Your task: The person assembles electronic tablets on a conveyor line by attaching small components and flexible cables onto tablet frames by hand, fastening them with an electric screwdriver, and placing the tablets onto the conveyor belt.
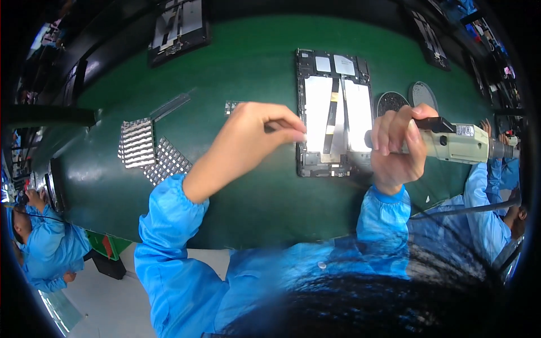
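An opened tablet [318, 96] lies on the green bench mat, its silver battery cells and a dark ribbon cable with gold patches exposed. My left hand [251, 129] reaches in from the left. Its thumb and fingertips pinch together at the tablet's left edge; anything between them is too small to make out. In my right hand [403, 149] is a pale electric screwdriver [459, 143], gripped in a closed fist at the right side of the tablet. The tool lies roughly level, its cable end pointing right. I cannot make out its bit.
Two small round dishes stand beyond my right hand, one [391, 102] with dark contents. To the left lie sheets of small parts [137, 143] and a clear strip [172, 107]. Another opened tablet [179, 28] sits at the back. Co-workers in blue flank both sides.
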Available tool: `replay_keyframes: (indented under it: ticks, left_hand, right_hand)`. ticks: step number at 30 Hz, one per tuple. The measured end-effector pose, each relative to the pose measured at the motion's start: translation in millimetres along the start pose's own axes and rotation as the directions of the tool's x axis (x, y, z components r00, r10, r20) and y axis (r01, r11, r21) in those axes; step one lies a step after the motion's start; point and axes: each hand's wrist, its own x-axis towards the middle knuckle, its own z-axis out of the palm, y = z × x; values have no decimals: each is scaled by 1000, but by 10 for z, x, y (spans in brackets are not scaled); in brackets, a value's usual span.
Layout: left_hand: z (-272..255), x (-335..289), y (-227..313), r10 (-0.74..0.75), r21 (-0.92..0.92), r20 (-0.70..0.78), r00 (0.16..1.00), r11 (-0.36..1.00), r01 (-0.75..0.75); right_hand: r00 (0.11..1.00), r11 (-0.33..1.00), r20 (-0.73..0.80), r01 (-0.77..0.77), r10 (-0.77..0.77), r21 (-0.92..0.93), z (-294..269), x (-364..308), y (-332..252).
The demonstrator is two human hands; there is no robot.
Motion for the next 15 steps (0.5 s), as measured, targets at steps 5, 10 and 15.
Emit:
replay_keyframes:
  ticks: [5,10,15]
  left_hand:
    - [260,-52,-101,-83,-38,-56,995,996,81]
    - [280,-45,-86,-112,23,-58,992,993,114]
    - [278,-41,-118,-143,-28,-50,988,990,142]
  right_hand:
    - [998,998,16,-59,59,24,101,-22,56]
    - [995,995,17,-99,100,-32,159,-47,62]
    - [994,995,28,-103,104,-16,188,-54,87]
